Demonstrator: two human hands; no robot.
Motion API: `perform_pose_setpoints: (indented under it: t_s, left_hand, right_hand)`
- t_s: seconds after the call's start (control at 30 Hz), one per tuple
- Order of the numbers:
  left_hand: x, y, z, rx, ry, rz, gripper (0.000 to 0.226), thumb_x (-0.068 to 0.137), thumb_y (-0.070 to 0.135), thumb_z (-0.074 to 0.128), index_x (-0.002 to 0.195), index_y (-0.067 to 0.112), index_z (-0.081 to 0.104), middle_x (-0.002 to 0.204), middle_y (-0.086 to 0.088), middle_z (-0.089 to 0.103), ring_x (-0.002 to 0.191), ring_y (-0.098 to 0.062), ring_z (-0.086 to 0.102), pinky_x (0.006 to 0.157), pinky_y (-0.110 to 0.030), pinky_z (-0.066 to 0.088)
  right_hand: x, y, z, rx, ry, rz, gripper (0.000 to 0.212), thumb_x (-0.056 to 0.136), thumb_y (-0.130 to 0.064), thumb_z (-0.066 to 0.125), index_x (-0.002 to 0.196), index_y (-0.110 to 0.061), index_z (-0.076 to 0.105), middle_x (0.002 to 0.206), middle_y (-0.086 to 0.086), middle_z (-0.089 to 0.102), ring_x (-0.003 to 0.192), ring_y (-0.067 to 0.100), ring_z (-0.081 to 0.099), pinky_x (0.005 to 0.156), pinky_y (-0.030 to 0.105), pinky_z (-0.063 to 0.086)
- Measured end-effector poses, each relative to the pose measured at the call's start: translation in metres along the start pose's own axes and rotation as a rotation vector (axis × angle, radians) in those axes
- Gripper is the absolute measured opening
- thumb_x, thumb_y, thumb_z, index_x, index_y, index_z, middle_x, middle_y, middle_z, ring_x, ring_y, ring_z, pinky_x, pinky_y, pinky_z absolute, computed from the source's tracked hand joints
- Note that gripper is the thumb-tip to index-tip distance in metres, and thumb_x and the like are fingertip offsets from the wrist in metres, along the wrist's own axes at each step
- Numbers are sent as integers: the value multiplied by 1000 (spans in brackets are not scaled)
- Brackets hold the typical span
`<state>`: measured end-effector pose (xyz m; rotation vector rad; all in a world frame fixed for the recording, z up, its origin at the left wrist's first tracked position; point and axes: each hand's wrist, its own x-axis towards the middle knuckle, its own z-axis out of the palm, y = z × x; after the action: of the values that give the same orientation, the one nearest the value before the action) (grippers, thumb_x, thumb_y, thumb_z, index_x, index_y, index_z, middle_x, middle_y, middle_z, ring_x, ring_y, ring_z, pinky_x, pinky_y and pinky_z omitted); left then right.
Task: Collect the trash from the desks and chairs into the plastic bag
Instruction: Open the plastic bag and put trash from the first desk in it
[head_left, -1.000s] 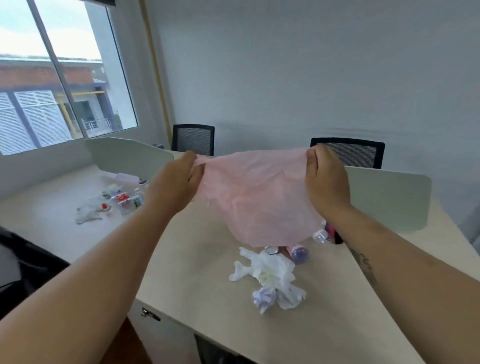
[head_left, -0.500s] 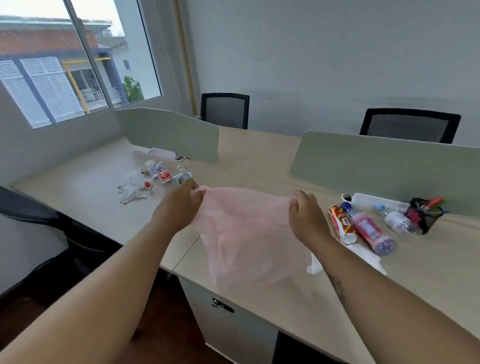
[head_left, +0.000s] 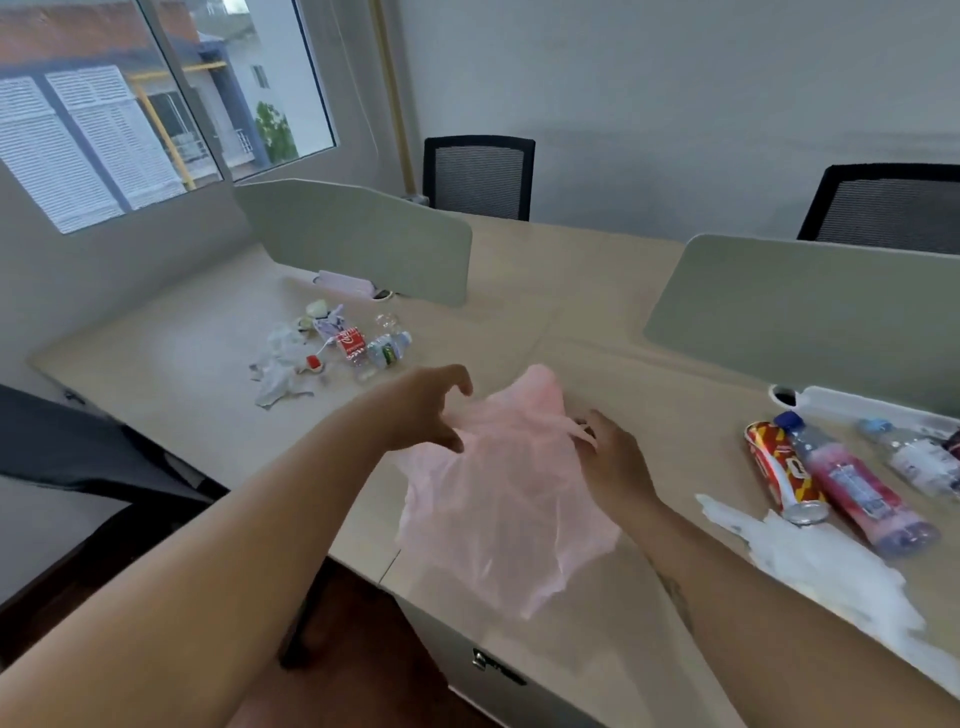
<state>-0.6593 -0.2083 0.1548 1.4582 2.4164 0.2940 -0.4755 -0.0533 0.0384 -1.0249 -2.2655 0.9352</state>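
Observation:
A thin pink plastic bag (head_left: 498, 499) lies crumpled on the beige desk (head_left: 519, 291) near its front edge. My left hand (head_left: 423, 408) hovers at the bag's left side, fingers spread and loosely bent, the thumb just touching the plastic. My right hand (head_left: 615, 462) pinches the bag's right upper edge. A left trash pile (head_left: 332, 348) holds white tissue, crumpled paper and small bottles. At the right lie a red can (head_left: 779, 467), a pink bottle (head_left: 857, 493), a clear bottle (head_left: 914, 457) and white tissue (head_left: 826, 566).
Two grey-green dividers (head_left: 363, 234) (head_left: 810, 306) stand across the desk's middle. Black mesh chairs (head_left: 478, 176) (head_left: 888, 208) sit behind the far side. A dark chair (head_left: 78, 441) stands at my left. A drawer unit with a lock (head_left: 488, 665) is under the desk edge.
The bag came down from mid-air onto the desk. My left hand let go of its edge and opened. The view swung left and down, showing the right-hand trash.

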Motion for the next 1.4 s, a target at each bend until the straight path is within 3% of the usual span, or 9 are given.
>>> perform_pose_setpoints:
  t_s: [0.2, 0.3, 0.43, 0.6, 0.73, 0.93, 1.1, 1.27, 1.4]
  left_hand:
    - [34, -32, 7, -312, 218, -101, 19, 87, 3, 51, 82, 18, 60, 79, 3, 65, 72, -13, 58, 62, -26, 40]
    - [58, -24, 14, -458, 305, -150, 20, 88, 0, 39, 89, 8, 56, 74, -5, 62, 61, -15, 56, 53, -27, 38]
    - [94, -9, 21, -367, 331, 56, 14, 90, 8, 48, 77, 15, 49, 68, 2, 50, 68, -24, 50, 53, -32, 30]
    - [117, -32, 1, -204, 269, 339, 17, 81, 22, 74, 84, 11, 61, 77, -4, 58, 68, -23, 51, 60, -32, 36]
    - [149, -99, -13, 142, 429, 212, 21, 84, -2, 53, 97, 12, 61, 96, -9, 53, 88, -32, 57, 69, -40, 48]
    - [187, -120, -21, -379, 327, -31, 23, 77, 0, 42, 83, 18, 55, 85, -9, 59, 87, -34, 60, 75, -40, 49]
    - [185, -71, -29, -509, 293, 176, 10, 88, 16, 48, 85, 18, 58, 76, 1, 60, 74, -25, 55, 61, -32, 42]
    - [188, -66, -37, -140, 259, 500, 21, 83, 19, 63, 103, 24, 60, 95, 3, 64, 84, -24, 60, 71, -37, 52]
    - [206, -108, -37, 111, 350, 390, 20, 90, 21, 58, 108, 22, 65, 108, -2, 62, 94, -27, 61, 81, -32, 40]
  right_hand:
    - [43, 11, -19, -165, -49, 167, 8, 91, -26, 55, 96, -31, 58, 100, -3, 66, 99, 30, 62, 79, 36, 41]
    - [43, -6, -13, -282, 75, 22, 78, 85, -33, 64, 148, -36, 19, 141, 2, 43, 121, 30, 45, 100, 45, 30]
    - [31, -50, 32, -393, 187, -155, 112, 72, -60, 69, 150, -39, -9, 156, 10, 21, 137, 32, 29, 111, 54, 25]
    - [58, -53, 34, -389, 349, 146, 35, 84, -8, 49, 115, -23, 57, 105, 3, 63, 99, 34, 56, 89, 44, 35]
    - [78, -40, 7, -490, 453, 164, 32, 77, 8, 42, 95, -16, 54, 73, 3, 58, 73, 34, 53, 70, 39, 38]
    - [72, -29, 10, -664, 256, 476, 59, 92, -22, 54, 145, -33, 30, 134, 8, 52, 107, 35, 55, 91, 47, 46]
    - [95, -96, 69, -568, 240, 213, 111, 71, -59, 69, 149, -40, -9, 160, 7, 10, 143, 34, 18, 116, 53, 17]
    - [112, -96, 71, -612, 430, 283, 38, 89, -20, 49, 126, -25, 53, 122, 4, 58, 102, 37, 57, 79, 38, 42]
    - [101, -69, 39, -488, 456, 357, 25, 81, -3, 43, 92, -23, 54, 91, 2, 62, 84, 35, 57, 65, 37, 42]
